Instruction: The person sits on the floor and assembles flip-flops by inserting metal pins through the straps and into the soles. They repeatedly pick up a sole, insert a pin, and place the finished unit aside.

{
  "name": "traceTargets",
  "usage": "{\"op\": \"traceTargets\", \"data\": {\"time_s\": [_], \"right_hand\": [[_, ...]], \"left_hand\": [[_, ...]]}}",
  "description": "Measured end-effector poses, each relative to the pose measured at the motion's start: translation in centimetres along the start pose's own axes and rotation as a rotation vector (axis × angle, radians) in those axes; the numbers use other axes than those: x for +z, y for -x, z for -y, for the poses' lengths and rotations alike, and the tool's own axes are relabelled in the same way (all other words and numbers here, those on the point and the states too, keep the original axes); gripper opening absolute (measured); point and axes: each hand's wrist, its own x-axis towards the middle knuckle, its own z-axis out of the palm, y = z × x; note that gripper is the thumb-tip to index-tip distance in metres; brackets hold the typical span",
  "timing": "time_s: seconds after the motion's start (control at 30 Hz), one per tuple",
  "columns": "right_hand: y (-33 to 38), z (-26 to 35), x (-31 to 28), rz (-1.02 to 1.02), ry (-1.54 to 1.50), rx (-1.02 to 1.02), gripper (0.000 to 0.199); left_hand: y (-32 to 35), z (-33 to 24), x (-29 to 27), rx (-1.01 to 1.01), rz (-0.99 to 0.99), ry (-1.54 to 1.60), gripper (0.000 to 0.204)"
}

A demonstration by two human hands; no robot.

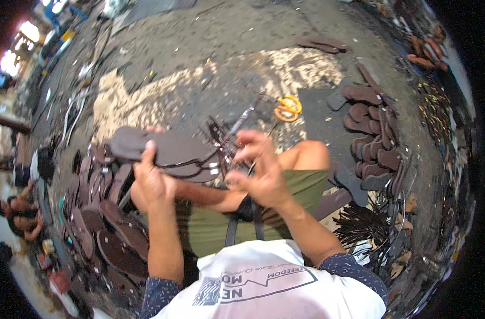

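Holding a brown sandal sole (162, 151) flat above the lap, left hand (149, 183) clamps its near edge, thumb on top, fingers curled beneath.

Right hand (261, 170): fingers (253, 143) pinched near-closed on a dark strap (226, 141) at the sole's right end; whether a tool is also held cannot be told.

Step judged: fitting strap to sole. Best done with the sole kept level and the pull in line with the hole.

Nearby: finished sandals (107, 223) piled left, loose soles (373, 143) right, orange scissors (288, 108) on the floor ahead.
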Motion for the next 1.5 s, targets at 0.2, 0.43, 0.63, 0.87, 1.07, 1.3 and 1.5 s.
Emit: {"op": "traceTargets", "data": {"time_s": [0.2,0.43,0.63,0.87,1.07,1.3,1.5], "right_hand": [[-4.0,-3.1,0.5,-0.180,-0.316,0.419,0.042],[-4.6,2.1,2.2,0.181,0.292,0.189,0.017],[-5.0,1.4,3.0,0.144,0.454,-0.071,0.014],[-5.0,1.7,3.2,0.177,0.586,-0.005,0.013],[-5.2,1.1,3.5,0.166,0.475,-0.002,0.014],[-4.7,0.9,2.9,0.224,0.513,-0.004,0.018],[-4.0,0.9,3.2,0.352,0.289,0.205,0.019]], "left_hand": [[4.2,1.8,1.8,-0.104,0.133,-0.013,0.034],[5.3,1.9,1.7,-0.073,0.262,-0.225,0.023],[5.7,2.0,1.5,-0.013,0.292,-0.387,0.023],[6.3,2.5,1.6,0.045,0.313,-0.553,0.027],[5.8,2.3,2.3,0.100,0.272,-0.509,0.020],[5.7,3.6,1.9,0.108,0.310,-0.545,0.056],[5.3,2.7,1.5,0.059,0.602,-0.638,0.103]]}}
